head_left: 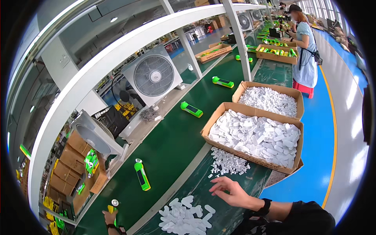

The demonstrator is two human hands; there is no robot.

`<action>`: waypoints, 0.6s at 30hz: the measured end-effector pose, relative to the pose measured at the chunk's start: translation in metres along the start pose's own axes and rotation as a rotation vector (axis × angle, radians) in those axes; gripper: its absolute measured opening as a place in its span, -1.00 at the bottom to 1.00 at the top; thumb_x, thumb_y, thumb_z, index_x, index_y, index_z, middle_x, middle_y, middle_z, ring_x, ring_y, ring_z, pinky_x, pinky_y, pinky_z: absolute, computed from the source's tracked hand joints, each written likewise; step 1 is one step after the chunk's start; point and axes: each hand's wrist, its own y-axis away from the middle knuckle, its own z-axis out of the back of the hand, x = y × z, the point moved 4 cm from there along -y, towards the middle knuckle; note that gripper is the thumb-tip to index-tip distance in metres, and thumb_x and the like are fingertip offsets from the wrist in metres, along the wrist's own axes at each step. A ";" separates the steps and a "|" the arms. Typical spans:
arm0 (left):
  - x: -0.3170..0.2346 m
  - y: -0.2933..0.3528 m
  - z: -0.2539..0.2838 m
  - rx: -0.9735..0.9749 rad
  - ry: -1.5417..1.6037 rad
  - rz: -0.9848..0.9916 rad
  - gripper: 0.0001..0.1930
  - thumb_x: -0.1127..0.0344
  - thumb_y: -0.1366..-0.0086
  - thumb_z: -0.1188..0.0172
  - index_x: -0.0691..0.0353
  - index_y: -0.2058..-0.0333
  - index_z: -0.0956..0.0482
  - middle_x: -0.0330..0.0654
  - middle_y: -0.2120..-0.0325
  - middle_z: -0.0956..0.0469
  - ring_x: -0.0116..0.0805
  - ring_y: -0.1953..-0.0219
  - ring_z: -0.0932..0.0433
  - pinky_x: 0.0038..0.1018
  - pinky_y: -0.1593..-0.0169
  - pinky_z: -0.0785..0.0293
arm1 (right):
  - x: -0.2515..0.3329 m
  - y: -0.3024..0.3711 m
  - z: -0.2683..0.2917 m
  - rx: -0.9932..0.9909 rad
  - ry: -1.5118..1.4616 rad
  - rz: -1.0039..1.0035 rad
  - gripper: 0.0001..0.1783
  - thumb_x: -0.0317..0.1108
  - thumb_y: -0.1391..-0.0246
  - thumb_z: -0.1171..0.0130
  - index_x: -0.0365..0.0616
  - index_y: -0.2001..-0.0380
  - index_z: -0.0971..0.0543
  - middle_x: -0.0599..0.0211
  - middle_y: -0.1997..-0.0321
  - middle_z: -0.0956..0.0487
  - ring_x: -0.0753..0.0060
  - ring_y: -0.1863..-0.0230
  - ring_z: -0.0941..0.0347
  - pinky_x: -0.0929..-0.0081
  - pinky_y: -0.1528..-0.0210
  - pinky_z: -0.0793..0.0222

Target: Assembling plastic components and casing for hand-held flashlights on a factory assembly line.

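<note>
My left hand (110, 217) is at the lower left over the green belt, its fingers closed around a flashlight. That flashlight (111, 209) shows yellow and green with a round silvery head; the hand hides part of it. Above the workbench (164, 196) my right hand (231, 192) hovers with its fingers loosely stretched and the thumb apart, seemingly holding nothing. Close to it lie a spread of tiny white pieces (229, 161) and a pile of flat white oval plastic pieces (185, 218). Another flashlight (141, 177), bright green with a dark panel, lies on the belt.
Several green flashlights (192, 110) rest along the belt (164, 135). Two cardboard boxes (250, 156) of white parts stand at the right end of my bench. White posts (237, 39) and a grey box fan (153, 74) border the belt. Farther off, a person (306, 55) stands working.
</note>
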 end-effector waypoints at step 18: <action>0.028 -0.014 -0.016 0.063 -0.143 -0.165 -0.59 0.31 0.12 -0.29 0.35 0.27 -0.41 0.06 0.33 -0.53 0.07 0.23 -0.53 -0.10 0.17 -0.43 | 0.003 0.020 0.014 -0.041 0.171 -0.014 -0.76 -0.55 -0.06 -0.05 -0.29 0.15 -0.48 0.23 0.29 -0.62 0.49 0.27 -0.55 0.56 0.22 -0.44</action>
